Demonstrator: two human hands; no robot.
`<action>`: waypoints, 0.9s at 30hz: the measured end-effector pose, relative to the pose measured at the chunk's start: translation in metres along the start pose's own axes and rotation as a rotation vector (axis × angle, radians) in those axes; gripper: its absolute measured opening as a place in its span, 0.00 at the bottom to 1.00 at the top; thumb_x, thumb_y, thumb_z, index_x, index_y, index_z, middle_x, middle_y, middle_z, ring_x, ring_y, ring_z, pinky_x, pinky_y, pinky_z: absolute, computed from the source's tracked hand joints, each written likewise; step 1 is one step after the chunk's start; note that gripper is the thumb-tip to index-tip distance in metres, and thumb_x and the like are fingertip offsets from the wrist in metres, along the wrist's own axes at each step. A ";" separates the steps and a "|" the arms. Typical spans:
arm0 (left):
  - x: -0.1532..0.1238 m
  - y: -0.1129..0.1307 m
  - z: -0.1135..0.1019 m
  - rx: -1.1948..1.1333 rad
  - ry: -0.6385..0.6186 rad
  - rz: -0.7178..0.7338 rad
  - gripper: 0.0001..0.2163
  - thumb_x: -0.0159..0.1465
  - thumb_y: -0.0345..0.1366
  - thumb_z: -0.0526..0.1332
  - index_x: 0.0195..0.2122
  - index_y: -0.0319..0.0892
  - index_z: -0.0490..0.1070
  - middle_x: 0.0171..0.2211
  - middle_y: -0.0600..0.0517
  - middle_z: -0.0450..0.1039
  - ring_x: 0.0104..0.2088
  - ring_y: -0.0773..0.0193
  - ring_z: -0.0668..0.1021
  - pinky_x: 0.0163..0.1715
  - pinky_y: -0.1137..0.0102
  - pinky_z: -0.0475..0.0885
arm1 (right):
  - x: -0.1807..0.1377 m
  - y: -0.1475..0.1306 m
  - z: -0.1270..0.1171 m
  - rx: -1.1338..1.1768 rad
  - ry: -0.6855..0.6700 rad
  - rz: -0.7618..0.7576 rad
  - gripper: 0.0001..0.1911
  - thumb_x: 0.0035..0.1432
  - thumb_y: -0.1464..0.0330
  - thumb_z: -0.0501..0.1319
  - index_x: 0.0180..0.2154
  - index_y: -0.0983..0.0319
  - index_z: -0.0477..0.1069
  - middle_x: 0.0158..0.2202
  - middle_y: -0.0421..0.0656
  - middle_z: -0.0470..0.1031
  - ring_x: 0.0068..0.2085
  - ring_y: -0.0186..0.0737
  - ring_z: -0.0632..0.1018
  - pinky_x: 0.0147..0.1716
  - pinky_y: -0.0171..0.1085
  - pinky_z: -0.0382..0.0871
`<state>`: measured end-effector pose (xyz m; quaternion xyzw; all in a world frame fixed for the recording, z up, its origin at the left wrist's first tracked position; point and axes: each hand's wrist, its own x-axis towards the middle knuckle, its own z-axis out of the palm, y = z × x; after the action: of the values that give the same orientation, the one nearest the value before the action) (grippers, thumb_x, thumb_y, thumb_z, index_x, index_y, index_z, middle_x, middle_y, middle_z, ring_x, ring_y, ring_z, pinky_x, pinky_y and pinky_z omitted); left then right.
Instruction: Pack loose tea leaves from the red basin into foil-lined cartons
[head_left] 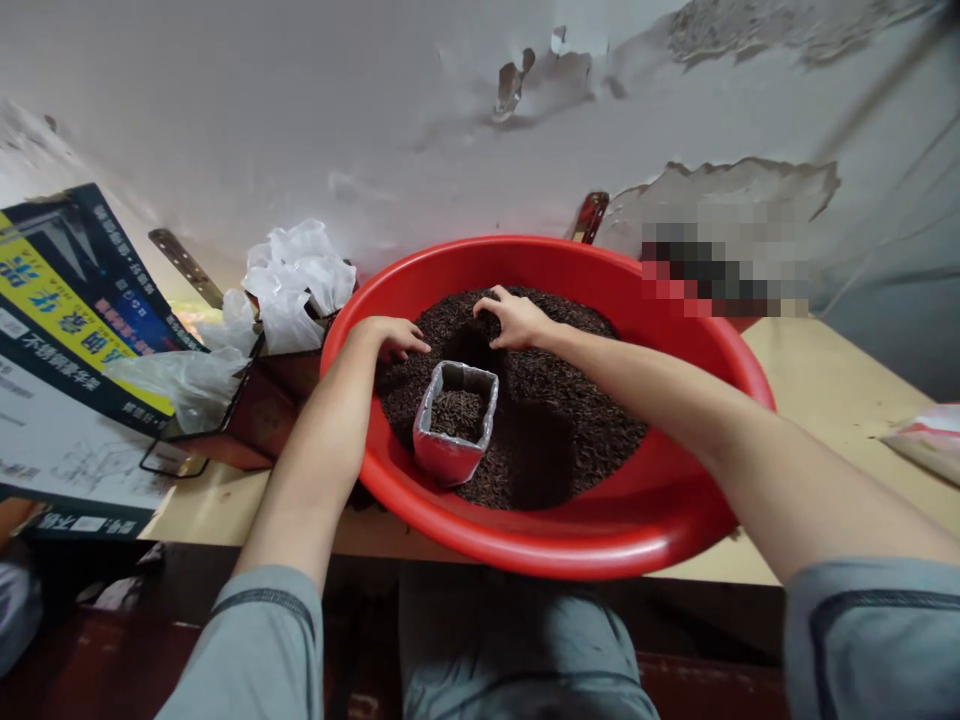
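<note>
A large red plastic basin (600,545) holds a bed of dark brown, thin loose bits (585,420) that look like tea leaves or seeds. Toward its left side stands an open square bag (454,462), red outside with a silvery lining, partly filled with the same bits. My left hand (395,338) is over the basin's left part, just behind the bag, fingers loosely stretched and nothing visible in them. Farther back, my right hand (516,318) hovers at or just above the dark bits with thumb and fingers spread, holding nothing that I can see.
Left of the basin, clear plastic bags (296,275) hang over dark red boxes (259,410). A printed carton (82,350) leans farther left. A white and red packet (930,445) lies on the right of the pale table (832,400). The peeling wall (315,120) rises behind.
</note>
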<state>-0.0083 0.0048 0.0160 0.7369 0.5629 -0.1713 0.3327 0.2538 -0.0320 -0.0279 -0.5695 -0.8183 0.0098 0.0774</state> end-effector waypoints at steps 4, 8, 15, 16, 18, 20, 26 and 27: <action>0.001 0.003 0.003 0.007 0.010 -0.007 0.33 0.71 0.45 0.62 0.75 0.44 0.58 0.71 0.41 0.66 0.61 0.50 0.79 0.49 0.65 0.79 | -0.016 -0.016 -0.040 0.144 0.036 -0.084 0.34 0.46 0.69 0.73 0.57 0.57 0.72 0.58 0.49 0.69 0.54 0.53 0.76 0.56 0.50 0.70; 0.003 0.004 0.003 0.010 0.007 -0.006 0.33 0.70 0.47 0.63 0.75 0.46 0.59 0.70 0.42 0.68 0.61 0.49 0.79 0.52 0.63 0.79 | -0.039 -0.051 -0.070 0.324 0.039 -0.192 0.34 0.42 0.70 0.73 0.54 0.59 0.73 0.51 0.46 0.72 0.49 0.47 0.75 0.55 0.46 0.70; 0.004 0.004 0.001 0.016 -0.016 0.012 0.32 0.68 0.43 0.62 0.74 0.50 0.61 0.69 0.44 0.69 0.62 0.50 0.78 0.54 0.63 0.78 | -0.068 -0.102 -0.068 0.386 -0.053 -0.262 0.34 0.41 0.72 0.73 0.54 0.60 0.75 0.49 0.45 0.71 0.46 0.44 0.75 0.51 0.45 0.71; 0.004 0.004 0.001 0.018 -0.016 0.015 0.33 0.67 0.42 0.62 0.74 0.50 0.61 0.69 0.43 0.70 0.62 0.49 0.78 0.54 0.63 0.78 | -0.070 -0.106 -0.066 0.380 -0.067 -0.263 0.32 0.42 0.72 0.73 0.53 0.60 0.76 0.49 0.45 0.71 0.45 0.44 0.75 0.51 0.44 0.71; 0.005 0.004 0.002 0.021 -0.009 0.019 0.35 0.65 0.43 0.64 0.74 0.52 0.61 0.67 0.43 0.72 0.61 0.47 0.79 0.53 0.61 0.79 | -0.072 -0.112 -0.063 0.379 -0.085 -0.275 0.25 0.45 0.73 0.73 0.49 0.60 0.79 0.49 0.46 0.72 0.44 0.42 0.76 0.50 0.42 0.72; 0.005 0.004 0.002 0.022 -0.003 0.022 0.36 0.63 0.44 0.64 0.74 0.52 0.62 0.67 0.43 0.72 0.60 0.46 0.79 0.52 0.61 0.79 | -0.073 -0.115 -0.063 0.391 -0.083 -0.305 0.18 0.49 0.74 0.72 0.45 0.61 0.81 0.49 0.46 0.73 0.45 0.41 0.77 0.51 0.41 0.72; 0.001 0.007 0.002 0.055 -0.023 0.022 0.36 0.63 0.48 0.64 0.73 0.52 0.63 0.67 0.45 0.71 0.62 0.51 0.78 0.53 0.67 0.77 | -0.069 -0.111 -0.073 0.424 -0.007 -0.402 0.12 0.53 0.74 0.71 0.41 0.60 0.84 0.49 0.45 0.78 0.47 0.42 0.78 0.54 0.42 0.71; 0.000 0.007 0.002 0.056 -0.027 0.017 0.35 0.64 0.48 0.64 0.73 0.51 0.63 0.68 0.44 0.70 0.62 0.51 0.77 0.53 0.67 0.77 | -0.067 -0.109 -0.073 0.426 0.004 -0.416 0.11 0.54 0.74 0.70 0.40 0.60 0.85 0.48 0.45 0.79 0.46 0.41 0.78 0.53 0.42 0.71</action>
<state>-0.0010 0.0022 0.0164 0.7484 0.5472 -0.1939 0.3208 0.1855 -0.1385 0.0481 -0.3604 -0.8968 0.1642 0.1970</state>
